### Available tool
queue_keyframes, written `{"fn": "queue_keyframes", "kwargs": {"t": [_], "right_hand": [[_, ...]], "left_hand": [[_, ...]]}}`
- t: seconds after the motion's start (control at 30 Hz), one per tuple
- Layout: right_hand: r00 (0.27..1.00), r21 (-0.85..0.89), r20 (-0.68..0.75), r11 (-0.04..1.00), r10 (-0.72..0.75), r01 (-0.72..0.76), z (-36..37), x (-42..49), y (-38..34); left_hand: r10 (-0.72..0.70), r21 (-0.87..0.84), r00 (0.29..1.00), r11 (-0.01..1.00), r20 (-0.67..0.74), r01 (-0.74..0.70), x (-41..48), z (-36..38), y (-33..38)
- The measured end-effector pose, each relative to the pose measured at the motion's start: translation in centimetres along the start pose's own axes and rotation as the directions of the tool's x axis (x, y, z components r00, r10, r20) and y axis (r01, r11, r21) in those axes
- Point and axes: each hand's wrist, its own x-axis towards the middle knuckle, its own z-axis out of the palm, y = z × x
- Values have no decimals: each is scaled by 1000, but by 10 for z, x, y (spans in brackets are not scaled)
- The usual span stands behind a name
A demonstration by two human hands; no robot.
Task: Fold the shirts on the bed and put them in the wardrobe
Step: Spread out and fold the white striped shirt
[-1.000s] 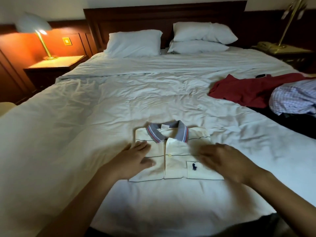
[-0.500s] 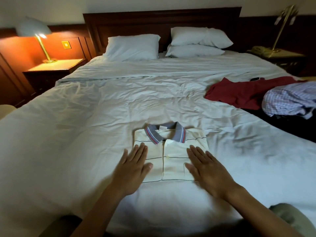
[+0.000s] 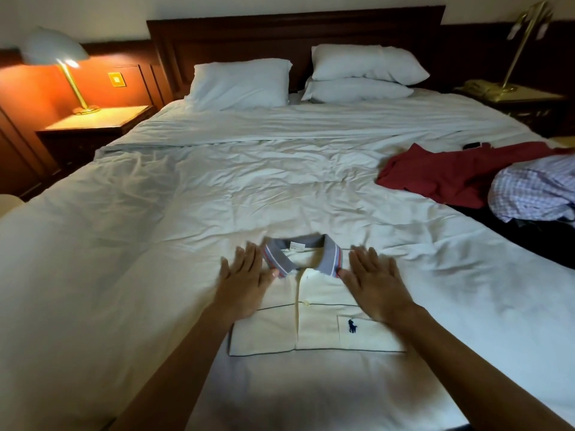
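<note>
A person's left hand (image 3: 245, 284) and right hand (image 3: 375, 286) lay flat, fingers (image 3: 362, 262) straight, close together and gripping nothing, on the shoulders of a cream polo shirt (image 3: 314, 321) near the foot of a white-sheeted bed (image 3: 249, 188). The shirt sat folded into a compact rectangle, its grey collar (image 3: 300, 253) facing the pillows (image 3: 242, 84) and a small navy emblem showing on the chest. The step in hand appeared to be pressing the finished fold smooth. Further right on the bed, well apart from it, a red shirt (image 3: 445, 174) and a checked shirt (image 3: 532, 194) lay crumpled and unfolded. The next move would likely call for sliding both hands beneath the bundle and lifting it level, so the fold held on the way to the wardrobe, which was out of view.
</note>
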Motion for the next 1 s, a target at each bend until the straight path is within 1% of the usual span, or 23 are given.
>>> {"fn": "queue_keyframes", "kwargs": {"t": [0.03,0.07,0.13,0.17,0.23,0.27,0.3,0.33,0.37,0.4,0.5,0.57,0.63,0.73,0.83,0.9,0.93,0.97,1.0], "right_hand": [[1000,0,-9,1000,26,-26,-2,5,5],[999,20,-21,999,46,-45,-5,11,10],[998,117,-21,992,59,-56,-12,27,18],[999,193,-15,981,41,-38,-15,37,22],[999,395,33,919,-25,10,-26,59,25],[996,476,76,879,-54,11,-32,71,26],[988,515,133,857,-73,-6,-38,81,26],[975,507,200,862,-102,-14,-44,92,26],[952,474,270,880,-142,-3,-49,100,26],[924,440,339,898,-179,13,-52,107,25],[849,395,471,918,-242,42,-54,118,24],[828,410,486,910,-280,66,-54,122,24],[842,421,439,899,-315,116,-69,125,20],[894,432,288,880,-343,198,-125,125,8],[904,441,149,845,-400,302,-215,123,-22],[894,378,76,842,-442,385,-277,118,-47],[879,326,47,839,-475,436,-323,122,-71],[876,281,48,848,-480,449,-357,123,-89],[866,248,17,841,-500,481,-376,122,-99]], "left_hand": [[-36,-43,999,998,-1,36,2,-6,-4],[-70,-123,997,990,15,72,8,-9,-10],[-102,-285,995,953,21,104,22,-19,-16],[-106,-372,994,922,20,106,31,-23,-20],[-99,-561,995,822,30,99,48,-33,-22],[-69,-624,996,777,48,84,57,-37,-24],[-25,-662,995,746,92,79,64,-44,-23],[34,-679,989,730,142,72,71,-48,-22],[102,-671,978,740,182,48,77,-52,-22],[140,-645,968,763,208,29,84,-52,-23],[165,-546,948,838,272,11,93,-54,-25],[176,-564,930,825,322,39,94,-60,-25],[192,-598,920,800,342,55,91,-80,-27],[196,-642,936,765,293,41,75,-141,-29],[122,-688,979,725,165,26,46,-231,-42],[47,-699,996,715,72,17,21,-290,-49],[-2,-696,1000,718,15,12,3,-336,-66],[-31,-679,999,734,-37,-2,-10,-367,-75],[-28,-662,996,749,-86,-36,-20,-382,-77]]}}
